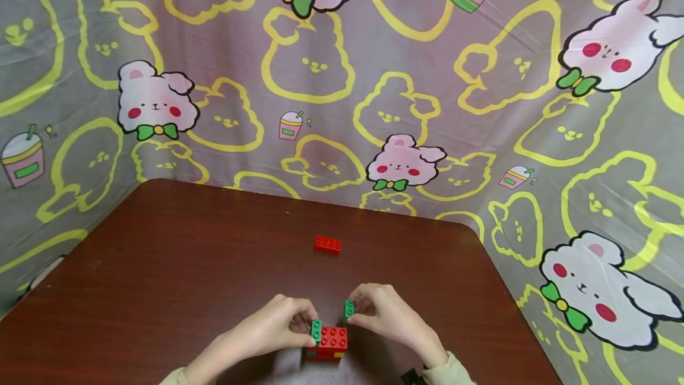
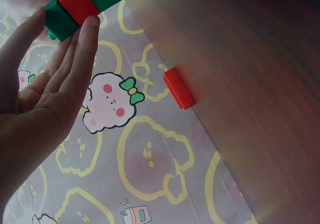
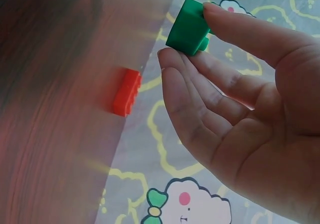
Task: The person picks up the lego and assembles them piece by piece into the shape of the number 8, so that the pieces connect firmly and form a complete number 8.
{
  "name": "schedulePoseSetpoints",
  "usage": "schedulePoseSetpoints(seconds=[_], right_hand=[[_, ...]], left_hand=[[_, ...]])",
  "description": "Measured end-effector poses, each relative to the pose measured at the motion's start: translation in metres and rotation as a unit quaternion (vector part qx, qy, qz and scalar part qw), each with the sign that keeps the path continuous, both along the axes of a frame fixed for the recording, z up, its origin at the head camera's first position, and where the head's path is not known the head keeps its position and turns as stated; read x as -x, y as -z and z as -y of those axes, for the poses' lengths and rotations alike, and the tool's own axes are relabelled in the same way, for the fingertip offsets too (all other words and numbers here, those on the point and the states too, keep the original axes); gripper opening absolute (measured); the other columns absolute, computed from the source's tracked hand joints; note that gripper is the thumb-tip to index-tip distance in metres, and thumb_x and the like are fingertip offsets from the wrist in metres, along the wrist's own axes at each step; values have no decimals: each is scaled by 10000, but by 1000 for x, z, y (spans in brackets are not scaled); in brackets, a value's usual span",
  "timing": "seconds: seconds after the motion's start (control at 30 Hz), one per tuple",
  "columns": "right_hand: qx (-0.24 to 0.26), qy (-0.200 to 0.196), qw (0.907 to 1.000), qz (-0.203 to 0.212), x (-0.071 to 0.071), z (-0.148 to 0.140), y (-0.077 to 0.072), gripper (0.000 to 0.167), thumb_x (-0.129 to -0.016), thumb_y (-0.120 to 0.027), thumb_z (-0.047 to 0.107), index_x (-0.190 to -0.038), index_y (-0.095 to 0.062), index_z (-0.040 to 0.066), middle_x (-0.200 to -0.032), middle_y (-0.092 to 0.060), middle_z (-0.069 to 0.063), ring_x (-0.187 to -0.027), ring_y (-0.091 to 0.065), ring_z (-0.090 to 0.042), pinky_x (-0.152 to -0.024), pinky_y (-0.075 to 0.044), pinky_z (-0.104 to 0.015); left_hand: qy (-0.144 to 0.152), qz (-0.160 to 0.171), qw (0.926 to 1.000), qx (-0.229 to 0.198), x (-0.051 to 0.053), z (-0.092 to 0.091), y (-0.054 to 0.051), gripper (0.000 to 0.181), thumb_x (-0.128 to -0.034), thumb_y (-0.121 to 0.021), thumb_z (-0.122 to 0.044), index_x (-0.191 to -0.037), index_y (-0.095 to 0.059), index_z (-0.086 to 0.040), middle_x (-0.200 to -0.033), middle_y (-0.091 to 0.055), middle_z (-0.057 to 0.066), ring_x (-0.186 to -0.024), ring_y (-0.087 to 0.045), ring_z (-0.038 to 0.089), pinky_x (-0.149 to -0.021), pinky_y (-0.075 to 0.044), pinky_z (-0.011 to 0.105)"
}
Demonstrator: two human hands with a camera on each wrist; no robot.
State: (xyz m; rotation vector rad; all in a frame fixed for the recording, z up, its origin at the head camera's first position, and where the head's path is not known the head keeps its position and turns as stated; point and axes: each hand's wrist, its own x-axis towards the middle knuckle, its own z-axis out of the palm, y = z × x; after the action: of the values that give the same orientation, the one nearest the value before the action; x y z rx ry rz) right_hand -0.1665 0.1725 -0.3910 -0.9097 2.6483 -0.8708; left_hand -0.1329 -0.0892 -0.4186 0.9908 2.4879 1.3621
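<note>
Green plastic is in both hands right now: a small two-stud green brick (image 1: 316, 331) is pinched by the left hand (image 1: 283, 322) at the left end of a chunky red-topped studded plastic stack (image 1: 334, 340), with bits of green and yellow showing lower down, at the near side of a dark reddish-brown table (image 1: 214, 254). Whether that brick is fully seated can't be told from these angles. Another green two-stud plastic brick (image 3: 187, 26) is pinched between thumb and fingers of the right hand (image 3: 240, 94), held near the stack's far right corner, apart from it. For what looks like a press-on job, the stack is probably best steadied low down by the left hand, the second brick lined up squarely over the studs, then pushed straight down; if it's tilted, one side will likely catch. The loose red rectangular studded brick (image 1: 328, 245) lies well apart, further across the table, so it can probably be left alone for now.
</note>
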Motion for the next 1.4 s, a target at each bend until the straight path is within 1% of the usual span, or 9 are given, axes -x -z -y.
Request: schedulePoseSetpoints(seconds=[0.2, 0.33, 0.73, 0.97, 1.2, 1.4], right_hand=[[102, -70, 9999, -91, -6, -5, -1, 227, -850, -786, 250, -1000, -684, 113, -894, -708, 38, -775, -636, 21, -694, -549, -195], [135, -105, 9997, -174, -11, -7, -2, 206, -850, -786, 238, -991, -687, 124, -899, -704, 47, -781, -633, 28, -701, -551, -195], [130, -143, 9998, -99, -19, -8, -7, 210, -850, -784, 222, -1010, -679, 136, -901, -694, 55, -773, -620, 39, -697, -545, -177], [115, -201, 9996, -151, -23, -5, -10, 225, -849, -784, 208, -1025, -678, 115, -917, -696, 38, -779, -620, 44, -703, -547, -179], [193, -346, 9989, -257, -27, -3, -11, 219, -846, -785, 174, -1024, -677, 107, -924, -701, 35, -780, -621, 50, -704, -549, -174], [168, -374, 9991, -88, -30, -2, -11, 220, -848, -784, 181, -1030, -681, 111, -936, -702, 43, -781, -612, 54, -708, -552, -183]], left_hand=[[3, -15, 10000, -25, 0, 0, 1, 227, -792, -828, -148, -951, -695, -56, -824, -730, -12, -730, -619, -55, -655, -543, 154], [-1, -14, 10000, -32, 0, 0, 1, 228, -790, -827, -139, -952, -694, -49, -826, -731, -5, -729, -621, -54, -653, -542, 152], [25, 38, 10000, -33, 1, 1, -1, 234, -791, -827, -138, -955, -692, -40, -829, -731, 12, -728, -621, -49, -653, -541, 151], [13, 128, 9999, -35, 1, 0, -1, 229, -792, -828, -143, -951, -694, -48, -827, -729, 5, -730, -619, -49, -654, -535, 144], [3, 97, 10000, 3, 1, 0, 0, 237, -790, -829, -151, -959, -696, -51, -833, -730, -1, -733, -620, -46, -655, -535, 144], [-10, 157, 9999, 14, 1, 0, 0, 240, -792, -829, -158, -963, -697, -54, -834, -730, -2, -734, -617, -49, -656, -536, 146]])
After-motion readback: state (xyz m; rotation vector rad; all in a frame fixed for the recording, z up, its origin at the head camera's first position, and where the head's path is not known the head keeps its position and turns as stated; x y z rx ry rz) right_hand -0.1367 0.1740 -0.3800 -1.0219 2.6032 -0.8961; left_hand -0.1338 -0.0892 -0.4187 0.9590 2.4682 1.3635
